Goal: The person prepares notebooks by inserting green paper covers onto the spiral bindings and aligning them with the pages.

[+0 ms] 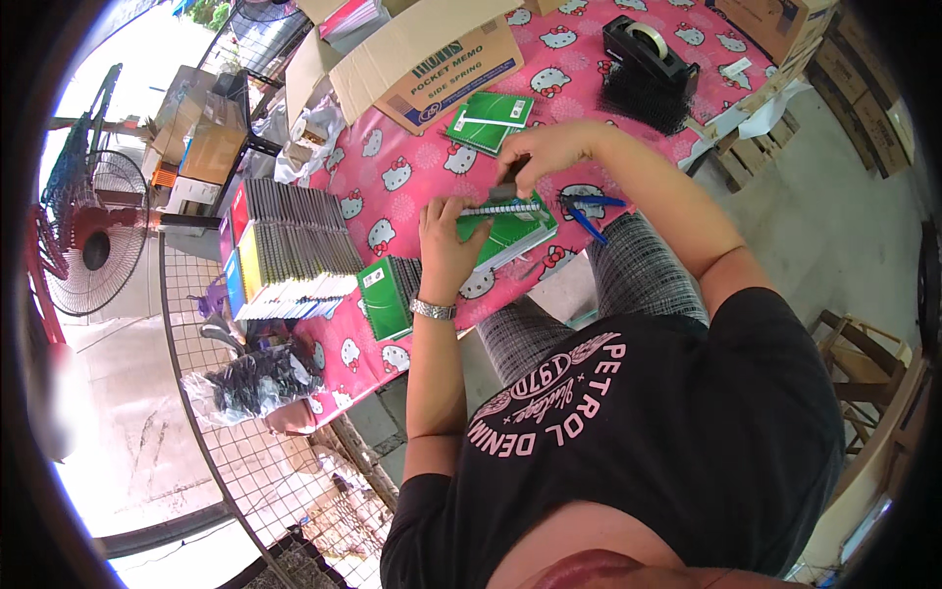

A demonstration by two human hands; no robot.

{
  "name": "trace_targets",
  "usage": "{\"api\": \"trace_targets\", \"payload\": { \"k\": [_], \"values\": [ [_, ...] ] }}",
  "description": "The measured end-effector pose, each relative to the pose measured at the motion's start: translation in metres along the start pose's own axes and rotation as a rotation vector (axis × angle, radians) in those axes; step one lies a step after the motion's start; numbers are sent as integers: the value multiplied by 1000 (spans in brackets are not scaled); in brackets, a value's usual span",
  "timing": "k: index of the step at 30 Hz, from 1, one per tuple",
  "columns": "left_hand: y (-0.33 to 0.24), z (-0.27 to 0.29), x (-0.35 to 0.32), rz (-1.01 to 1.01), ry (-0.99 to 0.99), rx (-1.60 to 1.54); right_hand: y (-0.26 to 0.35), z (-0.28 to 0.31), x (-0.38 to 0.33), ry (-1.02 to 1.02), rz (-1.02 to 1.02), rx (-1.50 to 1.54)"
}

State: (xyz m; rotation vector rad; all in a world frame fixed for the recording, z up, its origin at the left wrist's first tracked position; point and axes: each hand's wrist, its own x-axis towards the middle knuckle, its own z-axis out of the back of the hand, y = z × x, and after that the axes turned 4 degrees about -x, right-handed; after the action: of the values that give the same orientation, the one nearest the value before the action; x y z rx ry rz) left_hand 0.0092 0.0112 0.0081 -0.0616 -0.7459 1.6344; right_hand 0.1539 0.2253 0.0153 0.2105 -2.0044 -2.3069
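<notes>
A green spiral notebook [512, 232] lies on the table in front of me, its white spiral binding along the far edge. My left hand [451, 236] grips it at the left end of the binding, thumb on the cover and fingers curled. Just beyond the binding, my right hand [543, 157] is closed around a small dark grey piece [503, 191], whose kind I cannot make out. Blue-handled pliers [592, 208] lie to the right of the notebook. Farther back are more green notebooks [479, 126], one with a white strip across it.
Green notebooks [383, 302] lie left of my left wrist, beside tall stacks of spiral notebooks [299, 240]. A cardboard box [446, 74] stands at the back. A black tape dispenser [653, 57] sits at the back right. A fan [96, 245] stands at far left.
</notes>
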Motion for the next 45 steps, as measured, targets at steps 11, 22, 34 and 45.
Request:
{"api": "trace_targets", "payload": {
  "k": [11,22,34,45],
  "values": [
    [16,-1,0,210,68,-378,1,-10,9,50,97,289],
    [16,-5,-2,327,-14,-475,-64,0,-21,-553,-511,-903],
    [24,-22,-18,451,-263,-744,-135,-116,-69,-944,-353,-1090],
    [14,-26,-21,412,-263,-706,-10,-145,-14,-1024,283,-817]
  ]
}}
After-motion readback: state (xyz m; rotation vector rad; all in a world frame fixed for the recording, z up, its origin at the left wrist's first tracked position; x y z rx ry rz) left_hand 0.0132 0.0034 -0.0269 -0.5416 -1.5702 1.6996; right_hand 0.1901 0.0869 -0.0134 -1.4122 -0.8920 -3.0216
